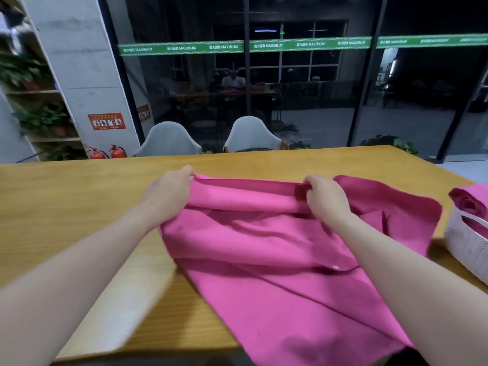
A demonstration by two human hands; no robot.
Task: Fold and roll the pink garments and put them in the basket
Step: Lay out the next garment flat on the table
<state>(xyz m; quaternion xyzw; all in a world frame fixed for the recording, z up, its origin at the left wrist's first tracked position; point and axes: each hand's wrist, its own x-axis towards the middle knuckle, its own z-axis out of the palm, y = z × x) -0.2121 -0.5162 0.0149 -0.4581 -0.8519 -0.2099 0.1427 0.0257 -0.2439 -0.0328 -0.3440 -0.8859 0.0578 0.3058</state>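
Wood table (79, 196); basket (467, 244) rt of pink garment (277, 260).

We see two bare forearms reaching in from the bottom corners, sleeveless as far as the frame shows. Our left hand (169, 192) and right hand (326, 198) wear no gloves, rings or watch.

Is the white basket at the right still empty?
No, the white basket at the table's right edge already holds a rolled pink garment.
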